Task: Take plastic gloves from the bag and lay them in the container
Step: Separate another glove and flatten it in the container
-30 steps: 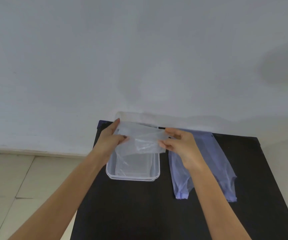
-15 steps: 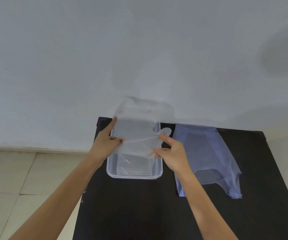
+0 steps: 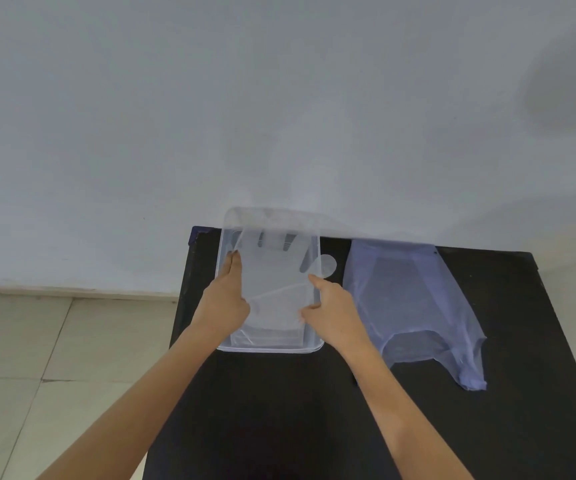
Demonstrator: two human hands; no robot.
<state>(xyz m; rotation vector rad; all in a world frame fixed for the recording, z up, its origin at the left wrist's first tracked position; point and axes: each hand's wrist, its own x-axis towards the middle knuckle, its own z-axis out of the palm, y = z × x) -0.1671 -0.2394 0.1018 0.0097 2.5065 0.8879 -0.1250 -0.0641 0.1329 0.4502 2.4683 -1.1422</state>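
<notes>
A clear plastic container [image 3: 269, 348] stands on the black table [image 3: 279, 410] near its far left corner. A transparent plastic glove [image 3: 276, 271] lies spread flat over the container, fingers pointing to the wall and thumb hanging over the right rim. My left hand [image 3: 226, 299] pinches the glove's left edge, and my right hand [image 3: 331, 310] pinches its right edge near the cuff. More clear plastic lies underneath on the container's floor. The bluish plastic bag [image 3: 414, 306] lies flat on the table to the right of the container.
A pale wall [image 3: 279, 98] rises directly behind the table. A tiled floor [image 3: 37, 358] lies to the left, below the table's left edge. The near part of the table is bare dark surface.
Both hands have moved the glove forward and down, unfolding it from a bunched strip held above the container to a flat sheet spread over it. The bag has not moved.
</notes>
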